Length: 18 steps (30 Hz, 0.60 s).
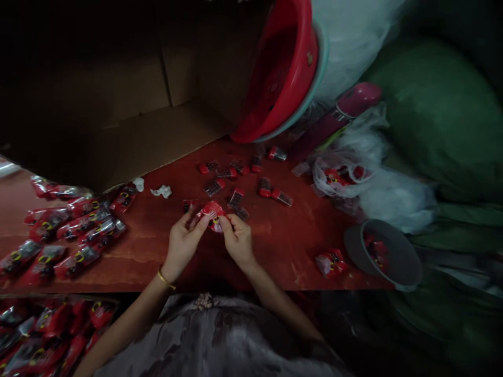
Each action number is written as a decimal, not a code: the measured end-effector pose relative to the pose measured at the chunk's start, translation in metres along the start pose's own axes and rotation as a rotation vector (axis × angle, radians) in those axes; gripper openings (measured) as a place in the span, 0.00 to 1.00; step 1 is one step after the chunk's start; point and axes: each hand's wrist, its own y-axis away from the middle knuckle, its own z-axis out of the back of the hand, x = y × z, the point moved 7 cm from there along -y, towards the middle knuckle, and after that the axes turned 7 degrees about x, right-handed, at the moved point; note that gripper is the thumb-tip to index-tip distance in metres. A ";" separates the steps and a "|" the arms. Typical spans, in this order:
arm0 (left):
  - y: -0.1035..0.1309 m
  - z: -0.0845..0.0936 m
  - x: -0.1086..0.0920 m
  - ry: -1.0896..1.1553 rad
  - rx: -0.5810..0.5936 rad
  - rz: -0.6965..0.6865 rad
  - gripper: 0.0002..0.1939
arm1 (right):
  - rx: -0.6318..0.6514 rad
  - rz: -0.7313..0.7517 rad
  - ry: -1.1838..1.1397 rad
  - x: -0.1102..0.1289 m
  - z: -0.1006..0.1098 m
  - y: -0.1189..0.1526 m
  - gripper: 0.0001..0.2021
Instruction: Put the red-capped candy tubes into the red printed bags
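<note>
Between my two hands, above the red table (275,235), is a small red printed plastic packet (213,211) with a yellow and black mark. My left hand (185,235) pinches its left side. On its right edge, the thumb and fingers of my right hand (238,238) are closed. Just beyond the hands lie several small clear packs with red ends (237,197), dark inside, scattered loosely. What is inside the held packet cannot be made out.
Filled red packets (82,225) are heaped at left, and more fill a box (51,335) below. A cardboard box (165,125) stands behind. Red basin (291,89), magenta flask (338,123), plastic bag (341,175) and grey bucket (353,243) are at right.
</note>
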 end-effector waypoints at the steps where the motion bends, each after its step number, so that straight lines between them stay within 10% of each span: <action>1: 0.002 -0.001 0.008 0.102 0.031 0.101 0.27 | -0.002 0.011 0.023 -0.001 -0.003 0.003 0.16; 8: 0.011 0.006 0.025 0.420 -0.033 0.378 0.22 | 0.135 0.090 0.023 0.004 -0.022 0.014 0.11; 18: -0.001 0.003 0.017 0.497 -0.010 0.396 0.23 | 0.326 0.317 0.660 -0.029 0.060 -0.014 0.21</action>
